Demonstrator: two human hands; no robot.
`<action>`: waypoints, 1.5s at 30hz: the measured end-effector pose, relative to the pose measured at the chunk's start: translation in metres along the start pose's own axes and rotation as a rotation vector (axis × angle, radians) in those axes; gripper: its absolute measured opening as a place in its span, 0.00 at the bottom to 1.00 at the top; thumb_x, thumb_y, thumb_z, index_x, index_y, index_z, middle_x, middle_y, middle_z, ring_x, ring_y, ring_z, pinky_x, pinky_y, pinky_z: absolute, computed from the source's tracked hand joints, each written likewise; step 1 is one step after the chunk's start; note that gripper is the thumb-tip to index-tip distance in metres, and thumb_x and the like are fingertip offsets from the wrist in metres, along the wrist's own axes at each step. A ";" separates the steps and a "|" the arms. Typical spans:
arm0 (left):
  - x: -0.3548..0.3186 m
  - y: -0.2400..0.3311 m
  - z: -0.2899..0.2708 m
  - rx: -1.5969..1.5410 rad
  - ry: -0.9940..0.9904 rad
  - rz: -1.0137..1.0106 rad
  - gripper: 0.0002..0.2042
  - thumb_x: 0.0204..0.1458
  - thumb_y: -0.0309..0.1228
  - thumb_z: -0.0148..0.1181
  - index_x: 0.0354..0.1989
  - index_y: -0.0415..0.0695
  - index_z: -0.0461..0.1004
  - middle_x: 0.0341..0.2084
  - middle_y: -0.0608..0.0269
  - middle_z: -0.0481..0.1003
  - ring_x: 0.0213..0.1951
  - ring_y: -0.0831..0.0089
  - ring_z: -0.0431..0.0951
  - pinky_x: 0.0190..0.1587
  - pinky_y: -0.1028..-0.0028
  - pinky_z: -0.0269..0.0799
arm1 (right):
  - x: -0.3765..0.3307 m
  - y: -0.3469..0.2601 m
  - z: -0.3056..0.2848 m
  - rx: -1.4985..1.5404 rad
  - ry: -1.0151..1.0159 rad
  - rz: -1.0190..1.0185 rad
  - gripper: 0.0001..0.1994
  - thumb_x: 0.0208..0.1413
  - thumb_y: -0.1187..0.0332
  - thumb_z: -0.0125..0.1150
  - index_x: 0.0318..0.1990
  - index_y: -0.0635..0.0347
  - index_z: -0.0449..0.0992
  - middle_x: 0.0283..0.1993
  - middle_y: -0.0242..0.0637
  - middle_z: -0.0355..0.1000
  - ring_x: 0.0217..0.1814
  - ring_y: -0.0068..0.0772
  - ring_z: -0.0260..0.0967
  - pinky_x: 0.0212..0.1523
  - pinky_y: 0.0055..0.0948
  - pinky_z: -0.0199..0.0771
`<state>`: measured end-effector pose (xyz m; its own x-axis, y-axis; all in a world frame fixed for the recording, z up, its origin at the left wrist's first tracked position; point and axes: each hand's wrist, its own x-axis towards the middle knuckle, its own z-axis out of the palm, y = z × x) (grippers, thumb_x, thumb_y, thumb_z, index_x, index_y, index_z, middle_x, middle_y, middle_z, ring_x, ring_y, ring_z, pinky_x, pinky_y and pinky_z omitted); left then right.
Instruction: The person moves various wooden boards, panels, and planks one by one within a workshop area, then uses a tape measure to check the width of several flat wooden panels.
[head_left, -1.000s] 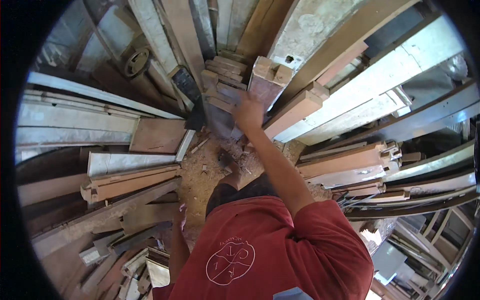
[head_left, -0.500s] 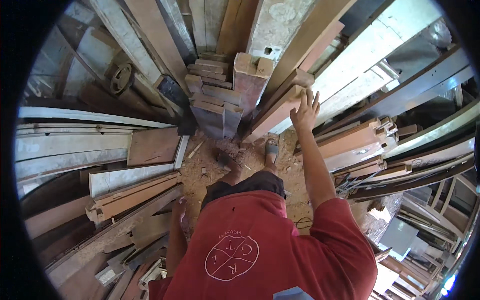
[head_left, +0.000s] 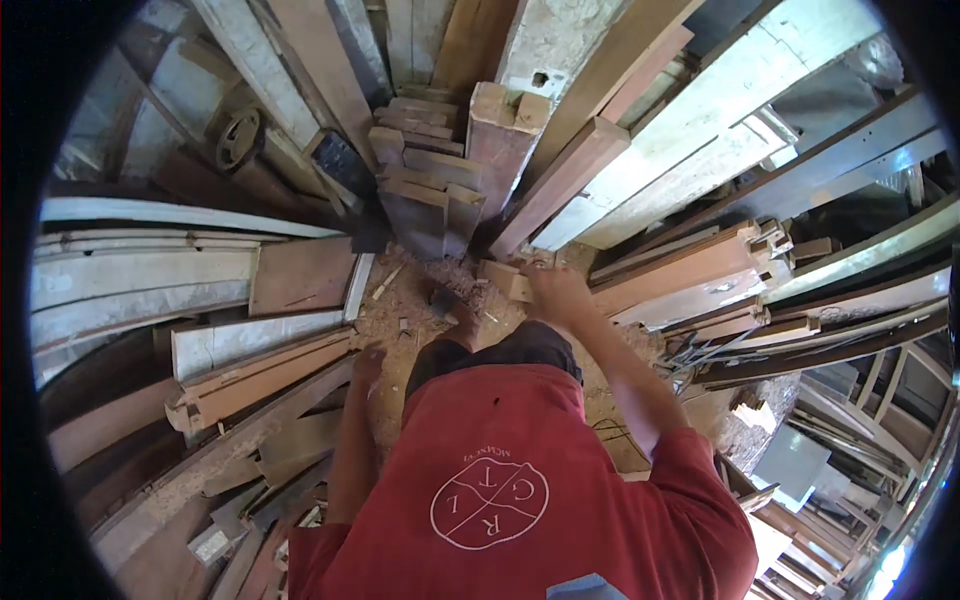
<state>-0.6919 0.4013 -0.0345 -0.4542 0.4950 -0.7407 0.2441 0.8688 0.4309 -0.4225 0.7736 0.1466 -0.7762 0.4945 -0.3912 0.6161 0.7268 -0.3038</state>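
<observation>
My right hand [head_left: 556, 295] is in front of my shorts, its fingers closed round a light brown wooden plank [head_left: 507, 281]. The plank's end points up toward me, and its lower length is hidden beneath it and my hand. Just beyond it leans a reddish wooden beam [head_left: 565, 185], apart from my hand. My left hand [head_left: 369, 366] hangs low at my left side, near a stack of boards [head_left: 270, 372]. Its fingers are too small and dim to tell whether they are open or closed.
Short upright boards [head_left: 425, 200] stand ahead, with a thicker pinkish post [head_left: 500, 140] beside them. Long pale panels [head_left: 720, 110] lean at the right, above stacked timber [head_left: 690, 275]. Wood chips and scraps litter the dirt floor [head_left: 395, 300]. A dark cable [head_left: 625, 440] lies to my right.
My right hand has come down toward my body, bringing the light brown plank away from the leaning reddish beam. My left hand has moved slightly up.
</observation>
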 end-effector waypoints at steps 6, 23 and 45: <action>0.019 0.033 0.025 -0.219 0.081 0.090 0.21 0.59 0.43 0.54 0.59 0.50 0.69 0.49 0.49 0.76 0.52 0.57 0.76 0.53 0.63 0.71 | 0.004 -0.060 -0.048 0.105 0.138 -0.053 0.22 0.46 0.60 0.67 0.47 0.61 0.70 0.34 0.53 0.76 0.40 0.55 0.76 0.40 0.48 0.76; -0.114 -0.094 0.087 -0.315 0.115 -0.253 0.20 0.57 0.40 0.58 0.54 0.42 0.74 0.48 0.50 0.77 0.52 0.61 0.77 0.54 0.66 0.70 | 0.190 -0.131 -0.075 0.152 0.178 -0.124 0.22 0.48 0.59 0.66 0.49 0.60 0.73 0.50 0.52 0.72 0.54 0.55 0.68 0.54 0.48 0.69; -0.085 -0.113 0.057 -0.405 0.059 -0.326 0.21 0.61 0.41 0.50 0.58 0.42 0.70 0.54 0.54 0.74 0.56 0.62 0.72 0.59 0.67 0.64 | 0.114 0.104 -0.062 -0.205 0.561 0.580 0.38 0.43 0.72 0.58 0.67 0.54 0.57 0.74 0.42 0.48 0.78 0.53 0.31 0.71 0.60 0.41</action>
<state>-0.6318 0.2621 -0.0492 -0.5016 0.1881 -0.8444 -0.2637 0.8964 0.3563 -0.4552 0.9354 0.1246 -0.3280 0.9420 0.0708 0.9443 0.3290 -0.0018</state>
